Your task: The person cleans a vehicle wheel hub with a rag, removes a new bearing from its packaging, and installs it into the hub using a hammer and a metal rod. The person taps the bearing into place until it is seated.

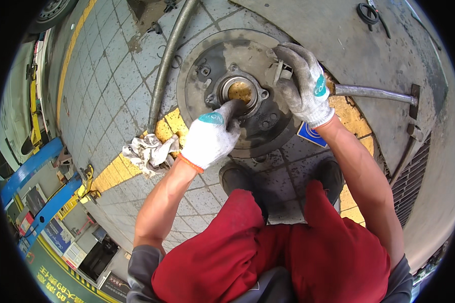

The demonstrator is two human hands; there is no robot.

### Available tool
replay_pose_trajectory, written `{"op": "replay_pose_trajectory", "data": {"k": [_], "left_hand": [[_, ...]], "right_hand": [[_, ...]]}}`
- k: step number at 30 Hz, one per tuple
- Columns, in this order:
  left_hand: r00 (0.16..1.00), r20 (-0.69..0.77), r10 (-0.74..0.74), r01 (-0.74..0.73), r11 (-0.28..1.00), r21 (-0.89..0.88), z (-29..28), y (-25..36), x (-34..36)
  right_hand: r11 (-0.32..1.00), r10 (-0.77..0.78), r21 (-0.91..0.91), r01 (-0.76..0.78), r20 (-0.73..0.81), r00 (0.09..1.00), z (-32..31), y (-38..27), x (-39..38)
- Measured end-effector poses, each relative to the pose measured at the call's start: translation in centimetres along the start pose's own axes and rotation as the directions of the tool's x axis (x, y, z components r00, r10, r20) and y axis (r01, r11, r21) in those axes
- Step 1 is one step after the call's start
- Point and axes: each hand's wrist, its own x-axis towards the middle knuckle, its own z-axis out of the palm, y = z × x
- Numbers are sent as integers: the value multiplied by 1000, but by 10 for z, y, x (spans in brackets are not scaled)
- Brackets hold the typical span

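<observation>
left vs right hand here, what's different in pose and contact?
The left hand reaches its fingers into the hub's centre hole; the right hand grips a part at the disc's rim, away from the centre. The left hand's back faces the camera, its fingertips hidden; the right hand's fingers are curled shut and visible. Both wear dirty white work gloves.

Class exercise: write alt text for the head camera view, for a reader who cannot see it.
Seen from above, a person's gloved left hand presses fingers into the central bore of a round metal wheel hub plate, while the gloved right hand grips its outer edge. A crumpled rag lies on the tiled floor nearby.
</observation>
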Motion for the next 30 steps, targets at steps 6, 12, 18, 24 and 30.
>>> {"op": "replay_pose_trajectory", "data": {"k": [6, 12, 18, 24, 30], "left_hand": [[969, 226, 102, 27, 862, -506, -4, 13, -12], [899, 339, 276, -179, 940, -291, 15, 49, -47], [973, -145, 181, -171, 982, 75, 26, 35, -49], [929, 264, 259, -212, 958, -194, 19, 52, -44], [893, 102, 438, -430, 898, -93, 40, 67, -58]], "right_hand": [[1000, 11, 4, -11, 4, 1000, 0, 0, 0], [1000, -4, -1, 4, 7, 1000, 1, 0, 1], [1000, 13, 6, -13, 9, 1000, 0, 2, -2], [1000, -6, -19, 6, 20, 1000, -4, 0, 1], [890, 454, -41, -454, 175, 874, -81, -49, -16]]}}
